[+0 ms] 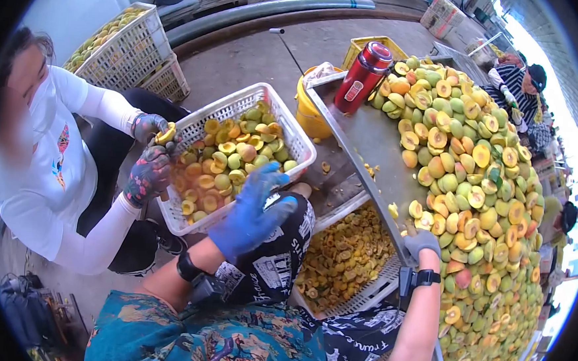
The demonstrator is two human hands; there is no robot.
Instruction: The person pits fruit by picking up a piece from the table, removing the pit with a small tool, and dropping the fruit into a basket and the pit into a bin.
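Observation:
My left hand (251, 211), in a blue glove, is raised over my left knee with its fingers spread and nothing in it. It hovers beside the near end of a white plastic crate (308, 142) of halved yellow-green fruit (244, 152) that looks like apricots. At the rim of the metal table (386, 153), my grey-gloved right hand (421, 245) is curled, and what its fingers hold is too small to make out. A big heap of halved and whole apricots (473, 192) covers the table beside it.
A co-worker in a white shirt (44, 185) sits at left, holding a fruit piece (166, 133). Between my knees stands a crate of yellow scraps (350, 257). A red thermos (363, 79) stands on the table, near a yellow bucket (312, 112). More people work at far right.

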